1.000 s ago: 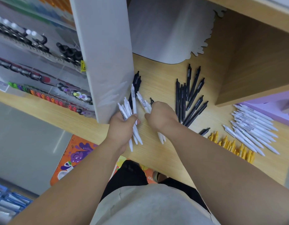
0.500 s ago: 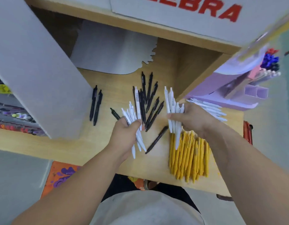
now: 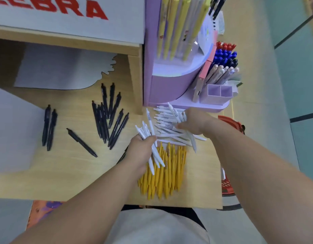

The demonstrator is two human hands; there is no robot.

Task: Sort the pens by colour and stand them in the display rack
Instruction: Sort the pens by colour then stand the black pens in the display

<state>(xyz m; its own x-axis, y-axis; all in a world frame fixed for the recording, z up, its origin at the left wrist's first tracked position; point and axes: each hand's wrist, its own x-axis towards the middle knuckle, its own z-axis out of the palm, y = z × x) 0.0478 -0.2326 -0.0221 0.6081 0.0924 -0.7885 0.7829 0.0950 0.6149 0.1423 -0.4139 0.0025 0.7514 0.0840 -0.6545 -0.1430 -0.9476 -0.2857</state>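
My left hand point(image 3: 140, 150) grips a fanned bunch of white pens point(image 3: 148, 131) above the near end of a row of yellow pens point(image 3: 167, 171). My right hand point(image 3: 194, 123) holds a few white pens over a heap of white pens point(image 3: 165, 120) on the wooden shelf point(image 3: 64, 173). Several black pens point(image 3: 108, 113) lie in a loose group mid-shelf, with a pair point(image 3: 49, 126) further left and a single one point(image 3: 81, 142) between. The lilac display rack point(image 3: 171, 85) stands just behind the white heap, holding yellow, blue, red and pale pens.
A white panel with red letters point(image 3: 69, 16) tops the shelf alcove. A grey divider point(image 3: 13, 131) stands at the left. Two small lilac square cups point(image 3: 220, 93) sit at the rack's right foot. A red basket point(image 3: 229, 124) lies beyond the shelf's right edge.
The view swung right. Both hands carried their white pens rightward, from the black pens to the white heap by the lilac rack; my left hand is now over the yellow pens.
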